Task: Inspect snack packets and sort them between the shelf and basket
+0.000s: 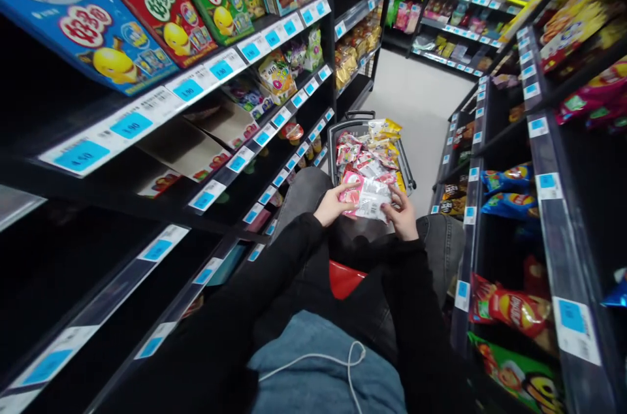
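A pink and silver-white snack packet [368, 197] is held flat between my two hands, above my lap. My left hand [333, 204] grips its pink end, thumb on top. At the other end, my right hand [402, 213] pinches the silver part with thumb and fingers. Small print and a barcode show on the packet, too small to read. Just beyond it stands a dark shopping basket [334, 140] filled with several pink, yellow and silver packets [371, 159].
On the left, a shelf [215, 71] carries blue, red and green snack boxes [115, 35]. Right of me, another shelf [548, 185] holds bagged crisps [512, 306]. A pale floor aisle [411, 91] leads to more shelving. A red seat [344, 278] shows between my legs.
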Demonstrator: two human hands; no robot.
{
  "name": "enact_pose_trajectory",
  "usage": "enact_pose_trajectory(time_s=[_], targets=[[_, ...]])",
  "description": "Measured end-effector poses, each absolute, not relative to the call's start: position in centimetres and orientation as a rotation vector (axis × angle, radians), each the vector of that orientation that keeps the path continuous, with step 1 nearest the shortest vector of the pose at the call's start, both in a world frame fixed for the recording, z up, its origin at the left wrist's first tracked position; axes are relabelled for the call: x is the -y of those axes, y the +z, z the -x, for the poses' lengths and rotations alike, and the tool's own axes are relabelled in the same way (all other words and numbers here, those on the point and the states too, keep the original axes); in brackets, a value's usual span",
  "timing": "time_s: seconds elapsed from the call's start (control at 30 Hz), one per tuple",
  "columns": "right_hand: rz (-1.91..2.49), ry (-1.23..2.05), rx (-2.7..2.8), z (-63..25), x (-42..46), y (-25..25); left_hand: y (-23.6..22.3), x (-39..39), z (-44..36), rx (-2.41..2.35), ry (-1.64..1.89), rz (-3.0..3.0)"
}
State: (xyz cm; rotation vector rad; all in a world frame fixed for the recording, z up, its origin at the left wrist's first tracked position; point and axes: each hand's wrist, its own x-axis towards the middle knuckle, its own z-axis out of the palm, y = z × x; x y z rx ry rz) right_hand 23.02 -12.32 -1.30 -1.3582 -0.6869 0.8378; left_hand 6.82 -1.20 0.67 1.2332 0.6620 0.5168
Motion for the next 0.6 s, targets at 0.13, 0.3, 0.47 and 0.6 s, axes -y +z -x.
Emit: enact_pose_trajectory(time_s=[0.13,0.3,0.47,0.6], targets=[[1.461,0.753,0.681,-22.9,12.9,-1.3,-0.3,0.7,-6.8,-0.705,0.617,-1.447],[1.490,0.742,0.691,-22.1,12.7,-0.9,-0.3,0.6,-6.4,-0.724,0.605,-1.455],[1.546,0.700,0.823,-21.8,12.5,-1.1,-0.7,0.6,-6.3,-0.815,0.620,-1.535],[1.543,0.728,0.821,-22.2,12.4,-1.9,-1.4,-0.2,-6.3,-0.816,0.673,-1.728]])
